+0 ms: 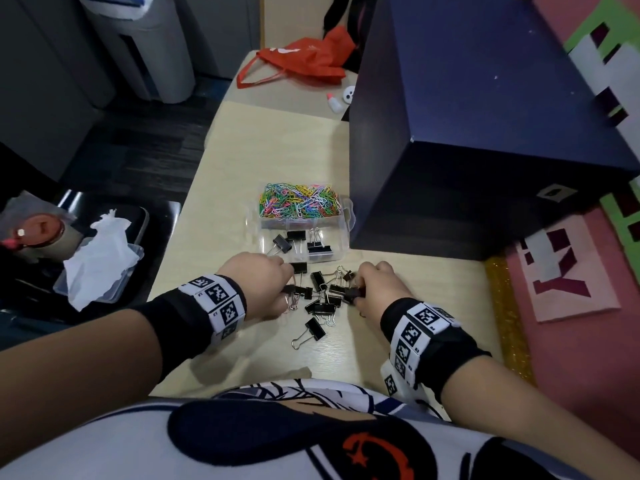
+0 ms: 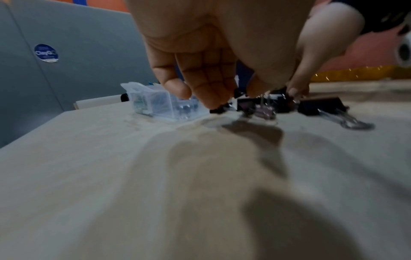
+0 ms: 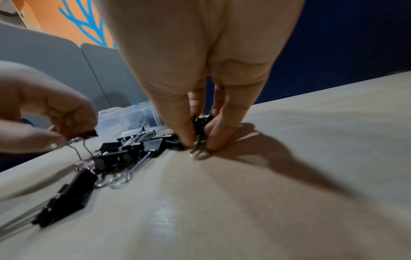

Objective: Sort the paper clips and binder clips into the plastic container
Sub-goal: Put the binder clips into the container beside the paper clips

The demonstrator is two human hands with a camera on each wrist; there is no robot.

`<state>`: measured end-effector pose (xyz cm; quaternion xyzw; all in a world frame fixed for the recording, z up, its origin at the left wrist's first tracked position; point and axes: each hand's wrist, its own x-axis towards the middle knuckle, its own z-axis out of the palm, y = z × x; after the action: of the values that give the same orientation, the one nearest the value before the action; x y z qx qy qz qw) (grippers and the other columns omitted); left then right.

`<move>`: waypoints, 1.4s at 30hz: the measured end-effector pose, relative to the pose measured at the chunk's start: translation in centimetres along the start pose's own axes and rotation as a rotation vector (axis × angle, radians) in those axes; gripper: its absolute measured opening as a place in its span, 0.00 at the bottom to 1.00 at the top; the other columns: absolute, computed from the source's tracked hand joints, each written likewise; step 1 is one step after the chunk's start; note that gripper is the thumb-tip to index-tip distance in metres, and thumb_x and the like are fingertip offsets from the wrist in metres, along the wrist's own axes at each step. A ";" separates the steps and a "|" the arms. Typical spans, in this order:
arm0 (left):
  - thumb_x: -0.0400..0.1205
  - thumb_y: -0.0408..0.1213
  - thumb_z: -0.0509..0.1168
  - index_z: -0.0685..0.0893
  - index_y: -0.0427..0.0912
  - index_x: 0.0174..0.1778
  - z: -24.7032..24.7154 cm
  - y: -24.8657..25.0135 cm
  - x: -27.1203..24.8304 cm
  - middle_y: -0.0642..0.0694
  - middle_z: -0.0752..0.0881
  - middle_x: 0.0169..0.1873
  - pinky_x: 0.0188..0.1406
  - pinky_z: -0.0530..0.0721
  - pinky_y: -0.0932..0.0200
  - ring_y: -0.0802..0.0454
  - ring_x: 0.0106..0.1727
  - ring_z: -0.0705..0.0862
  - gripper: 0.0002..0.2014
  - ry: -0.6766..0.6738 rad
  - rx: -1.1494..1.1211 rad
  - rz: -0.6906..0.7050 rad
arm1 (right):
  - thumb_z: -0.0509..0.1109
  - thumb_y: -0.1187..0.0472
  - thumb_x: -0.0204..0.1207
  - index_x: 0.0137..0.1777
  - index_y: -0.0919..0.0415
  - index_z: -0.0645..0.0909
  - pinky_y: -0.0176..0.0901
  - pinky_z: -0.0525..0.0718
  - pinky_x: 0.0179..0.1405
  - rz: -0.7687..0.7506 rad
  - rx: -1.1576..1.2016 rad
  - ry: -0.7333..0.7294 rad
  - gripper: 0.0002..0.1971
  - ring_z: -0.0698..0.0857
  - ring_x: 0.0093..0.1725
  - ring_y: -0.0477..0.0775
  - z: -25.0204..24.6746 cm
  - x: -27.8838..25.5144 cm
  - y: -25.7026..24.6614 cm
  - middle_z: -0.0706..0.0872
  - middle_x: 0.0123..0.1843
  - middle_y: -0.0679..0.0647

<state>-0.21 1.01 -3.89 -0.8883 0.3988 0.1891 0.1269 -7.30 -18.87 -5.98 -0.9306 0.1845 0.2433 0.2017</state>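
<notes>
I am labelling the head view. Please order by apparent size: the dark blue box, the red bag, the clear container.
1. dark blue box
2. red bag, though farther away, so unsure
3. clear container

— Where are the paper clips [image 1: 298, 199]?
— A bright, many-coloured heap filling the far compartment of the clear plastic container [image 1: 347, 216], which stands open on the table.
— And the binder clips?
— Black with silver wire handles. A few binder clips in the container [image 1: 300, 241] lie in the near compartment; the loose binder clips [image 1: 320, 299] sit jumbled just before it.
</notes>
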 end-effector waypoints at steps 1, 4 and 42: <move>0.80 0.49 0.57 0.76 0.43 0.58 -0.3 -0.4 0.0 0.47 0.81 0.49 0.35 0.76 0.56 0.47 0.45 0.82 0.16 0.023 -0.034 -0.012 | 0.67 0.68 0.74 0.49 0.53 0.73 0.45 0.81 0.51 -0.006 -0.014 -0.002 0.10 0.81 0.47 0.56 -0.1 0.1 -0.1 0.71 0.59 0.54; 0.80 0.52 0.59 0.77 0.45 0.58 -1.4 -1.9 0.4 0.49 0.81 0.50 0.34 0.80 0.56 0.50 0.42 0.81 0.17 0.094 -0.143 -0.089 | 0.68 0.68 0.74 0.52 0.55 0.75 0.41 0.77 0.45 -0.013 -0.043 0.005 0.10 0.79 0.47 0.55 -0.7 0.2 -0.6 0.74 0.57 0.54; 0.80 0.53 0.62 0.78 0.47 0.58 -0.7 -1.0 0.6 0.49 0.79 0.58 0.45 0.84 0.52 0.48 0.50 0.83 0.16 0.192 -0.312 -0.143 | 0.66 0.59 0.76 0.66 0.59 0.69 0.45 0.75 0.46 -0.038 -0.244 -0.021 0.19 0.80 0.58 0.59 -0.3 -0.9 0.0 0.75 0.63 0.57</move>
<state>1.02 1.01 -3.48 -0.9373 0.3105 0.1536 -0.0379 -7.92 -18.85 -5.25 -0.9490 0.1336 0.2700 0.0935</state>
